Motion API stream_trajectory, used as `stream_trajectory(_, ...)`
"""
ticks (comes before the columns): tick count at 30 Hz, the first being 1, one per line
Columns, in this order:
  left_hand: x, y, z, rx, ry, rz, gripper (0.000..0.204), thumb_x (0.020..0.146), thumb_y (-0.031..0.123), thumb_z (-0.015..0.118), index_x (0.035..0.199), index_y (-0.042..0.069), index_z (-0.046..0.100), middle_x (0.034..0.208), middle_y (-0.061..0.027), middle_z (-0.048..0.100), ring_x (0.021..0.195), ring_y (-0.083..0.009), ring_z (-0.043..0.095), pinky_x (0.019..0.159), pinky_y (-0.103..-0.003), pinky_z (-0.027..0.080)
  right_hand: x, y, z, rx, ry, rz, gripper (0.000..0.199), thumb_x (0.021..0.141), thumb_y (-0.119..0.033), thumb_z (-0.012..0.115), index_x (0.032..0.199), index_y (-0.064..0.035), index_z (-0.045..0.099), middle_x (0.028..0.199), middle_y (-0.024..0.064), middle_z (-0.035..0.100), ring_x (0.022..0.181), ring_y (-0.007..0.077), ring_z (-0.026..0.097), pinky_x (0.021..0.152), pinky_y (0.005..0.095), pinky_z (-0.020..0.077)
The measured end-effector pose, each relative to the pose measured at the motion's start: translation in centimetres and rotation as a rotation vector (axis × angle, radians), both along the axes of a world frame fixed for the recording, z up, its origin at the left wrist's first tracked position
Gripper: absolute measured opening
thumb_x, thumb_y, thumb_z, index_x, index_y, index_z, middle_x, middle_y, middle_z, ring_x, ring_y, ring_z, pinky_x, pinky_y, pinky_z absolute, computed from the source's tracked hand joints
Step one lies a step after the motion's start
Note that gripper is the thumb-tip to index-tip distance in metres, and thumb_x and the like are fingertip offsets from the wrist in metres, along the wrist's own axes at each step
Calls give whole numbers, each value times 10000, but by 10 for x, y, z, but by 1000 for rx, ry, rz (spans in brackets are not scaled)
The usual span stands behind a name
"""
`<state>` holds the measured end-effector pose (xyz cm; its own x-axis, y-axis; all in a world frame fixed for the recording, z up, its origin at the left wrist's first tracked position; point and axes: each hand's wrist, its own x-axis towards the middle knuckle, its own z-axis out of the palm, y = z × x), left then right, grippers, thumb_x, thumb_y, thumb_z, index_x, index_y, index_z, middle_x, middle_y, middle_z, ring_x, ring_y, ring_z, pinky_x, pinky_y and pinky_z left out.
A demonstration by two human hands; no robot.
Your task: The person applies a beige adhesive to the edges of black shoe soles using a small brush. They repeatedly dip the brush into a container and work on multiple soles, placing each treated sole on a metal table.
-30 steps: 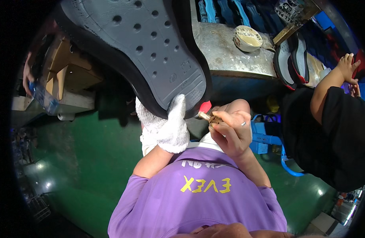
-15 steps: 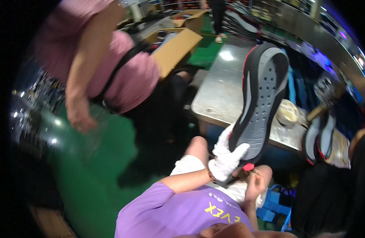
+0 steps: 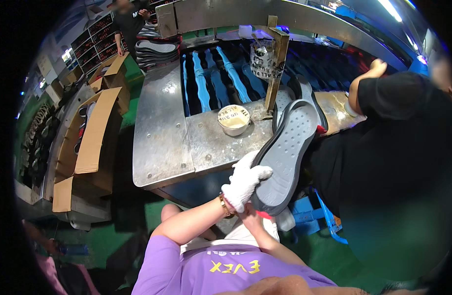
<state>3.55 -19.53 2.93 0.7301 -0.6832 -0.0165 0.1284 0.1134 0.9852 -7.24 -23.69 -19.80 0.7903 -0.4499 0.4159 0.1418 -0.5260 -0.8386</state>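
My left hand, in a white glove, grips the heel end of a grey shoe sole with a dark rim and rows of small holes. The sole is tilted, its toe pointing up and away over the front edge of the metal table. My right hand is bare and sits just below the sole's heel, closed on a small red-handled tool, most of which is hidden.
A small bowl of pale glue and a wooden post with a tin stand on the table. Blue strips lie in a dark bin behind. A person in black works at the right. Cardboard boxes stand at the left.
The view has swung from the floor and people on the left to the table. The sole, once close overhead, is now held lower, over the table's front edge. Both hands keep their grip.
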Motion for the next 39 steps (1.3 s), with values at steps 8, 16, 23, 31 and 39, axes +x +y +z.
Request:
stream_trajectory(8,-3,4,-9,-56,-123,167,610,797,83,761,1362,-31,563,1229,-133,661,1105,-191,613,1009,-335,482,-1,-3,-4,345,430,103,387,911,-285,705,1221,-56,667,1093,154,698,987,243,683,875,384,533)
stream_trajectory(16,-36,72,-9,-133,92,263,624,839,33,742,1412,-27,503,1314,-129,624,1181,-195,593,1027,-331,484,24,6,-21,509,72,236,431,1001,-280,559,1355,-37,537,1259,151,615,1132,252,622,972,380,515)
stream_trajectory(23,-31,78,-20,-73,15,301,584,840,-17,690,1400,-11,523,1252,-105,649,1089,-162,622,938,-304,523,17,5,-22,960,-43,404,470,1079,-276,431,1473,-21,424,1405,149,542,1259,260,570,1057,376,499)
stream_trajectory(31,-29,29,2,47,50,102,510,837,83,677,1336,5,610,1085,-53,700,907,-108,622,813,-259,518,34,8,-56,1194,-269,208,403,1047,-268,479,1378,-48,544,1298,120,616,1133,229,614,991,401,503)
stream_trajectory(39,39,-106,-1,-72,14,113,414,875,242,698,1202,-9,662,969,-56,683,855,-132,604,819,-291,511,3,-2,-5,137,431,-74,267,873,-313,736,948,-59,766,804,103,755,736,223,735,717,363,568)
